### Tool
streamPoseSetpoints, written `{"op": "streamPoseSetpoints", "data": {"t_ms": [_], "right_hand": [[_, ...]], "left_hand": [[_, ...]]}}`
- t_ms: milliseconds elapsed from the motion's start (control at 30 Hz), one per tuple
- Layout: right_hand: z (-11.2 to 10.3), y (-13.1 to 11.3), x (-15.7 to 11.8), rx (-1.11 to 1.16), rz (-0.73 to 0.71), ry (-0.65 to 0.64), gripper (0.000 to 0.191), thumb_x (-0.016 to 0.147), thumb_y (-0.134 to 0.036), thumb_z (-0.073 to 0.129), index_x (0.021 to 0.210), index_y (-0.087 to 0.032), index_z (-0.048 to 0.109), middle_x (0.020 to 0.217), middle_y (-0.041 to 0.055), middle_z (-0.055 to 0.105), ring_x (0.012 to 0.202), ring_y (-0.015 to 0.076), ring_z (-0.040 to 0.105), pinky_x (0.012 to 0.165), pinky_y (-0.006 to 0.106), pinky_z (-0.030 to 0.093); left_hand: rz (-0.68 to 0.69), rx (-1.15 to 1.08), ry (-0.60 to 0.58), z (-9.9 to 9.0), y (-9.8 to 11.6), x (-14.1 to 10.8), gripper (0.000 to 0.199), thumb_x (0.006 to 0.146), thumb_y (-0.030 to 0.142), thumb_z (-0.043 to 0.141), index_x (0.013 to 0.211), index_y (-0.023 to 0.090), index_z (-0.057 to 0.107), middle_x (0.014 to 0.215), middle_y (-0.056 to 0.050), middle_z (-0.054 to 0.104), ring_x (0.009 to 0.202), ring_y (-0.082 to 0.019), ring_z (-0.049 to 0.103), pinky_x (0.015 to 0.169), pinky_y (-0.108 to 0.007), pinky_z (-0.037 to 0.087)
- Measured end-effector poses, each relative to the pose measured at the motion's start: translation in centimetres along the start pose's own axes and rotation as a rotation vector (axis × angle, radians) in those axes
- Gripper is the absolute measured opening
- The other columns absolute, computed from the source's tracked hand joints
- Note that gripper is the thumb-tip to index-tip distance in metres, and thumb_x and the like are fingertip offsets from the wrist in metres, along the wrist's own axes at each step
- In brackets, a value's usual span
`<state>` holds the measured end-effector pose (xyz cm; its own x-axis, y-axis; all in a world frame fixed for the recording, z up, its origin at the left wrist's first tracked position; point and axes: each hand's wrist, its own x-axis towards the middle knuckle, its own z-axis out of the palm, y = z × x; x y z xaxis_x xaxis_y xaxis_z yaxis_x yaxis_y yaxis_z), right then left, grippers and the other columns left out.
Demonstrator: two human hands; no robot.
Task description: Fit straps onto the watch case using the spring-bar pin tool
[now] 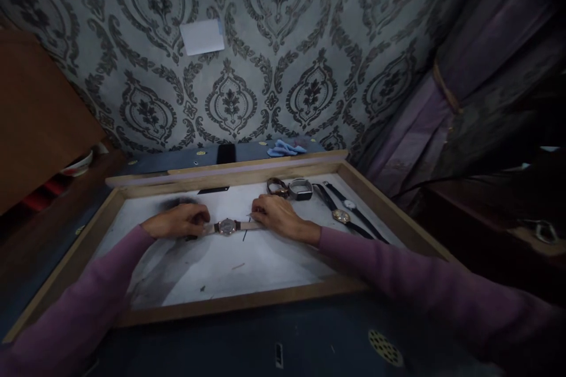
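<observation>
A wristwatch point(227, 227) with a round face lies flat in a shallow wooden tray point(247, 301), its strap stretched out to both sides. My left hand point(180, 221) is closed, fingertips pinching the left end of the strap. On the other side my right hand point(280, 217) is also closed, with thumb and fingers at the strap's right end. Something thin shows at the right fingertips, too small to name. A dark fuzzy item, partly hidden, sits behind my left hand. A thin dark stick point(244, 237) lies by the strap.
Further right in the tray are a brown bracelet-like watch point(276, 187), a silver watch point(300, 189), a gold-faced watch point(341, 216) and a white-faced watch point(349, 204). Behind the tray are a black phone point(226, 154) and a blue cloth point(287, 148). A curtain point(424, 112) hangs at right.
</observation>
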<state>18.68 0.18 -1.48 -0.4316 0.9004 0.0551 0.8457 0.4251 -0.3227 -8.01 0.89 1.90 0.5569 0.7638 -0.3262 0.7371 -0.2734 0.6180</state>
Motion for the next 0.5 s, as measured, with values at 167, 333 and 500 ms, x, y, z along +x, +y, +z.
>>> {"op": "streamPoseSetpoints", "data": {"t_ms": [167, 333, 500], "right_hand": [[0.6, -0.6, 1.0, -0.009, -0.055, 0.037, 0.015, 0.089, -0.022, 0.058, 0.1, -0.018, 0.068, 0.096, 0.0062, 0.067, 0.085, 0.0183, 0.06, 0.064, 0.026, 0.034], [0.3, -0.7, -0.4, -0.038, -0.126, 0.037, 0.018, 0.093, -0.025, 0.053, 0.1, -0.015, 0.065, 0.103, 0.0103, 0.062, 0.099, 0.0215, 0.054, 0.077, 0.029, 0.039], [-0.2, -0.6, -2.2, -0.059, -0.22, -0.081, 0.016, 0.089, -0.028, 0.061, 0.097, -0.014, 0.062, 0.098, 0.0108, 0.061, 0.091, 0.0221, 0.054, 0.074, 0.031, 0.039]], "left_hand": [[-0.048, 0.059, 0.044, 0.9, 0.0, -1.6, 0.034, 0.068, 0.026, 0.063, 0.101, 0.016, 0.06, 0.078, 0.001, 0.053, 0.07, -0.017, 0.05, 0.06, -0.024, 0.036], [-0.045, -0.02, 0.049, 1.4, 0.2, -2.1, 0.032, 0.07, 0.023, 0.056, 0.101, 0.015, 0.058, 0.072, 0.002, 0.049, 0.066, -0.015, 0.046, 0.06, -0.024, 0.034], [-0.028, -0.407, 0.129, 1.4, -0.2, -1.9, 0.03, 0.067, 0.03, 0.065, 0.092, 0.016, 0.058, 0.073, 0.002, 0.051, 0.065, -0.013, 0.046, 0.056, -0.022, 0.034]]}}
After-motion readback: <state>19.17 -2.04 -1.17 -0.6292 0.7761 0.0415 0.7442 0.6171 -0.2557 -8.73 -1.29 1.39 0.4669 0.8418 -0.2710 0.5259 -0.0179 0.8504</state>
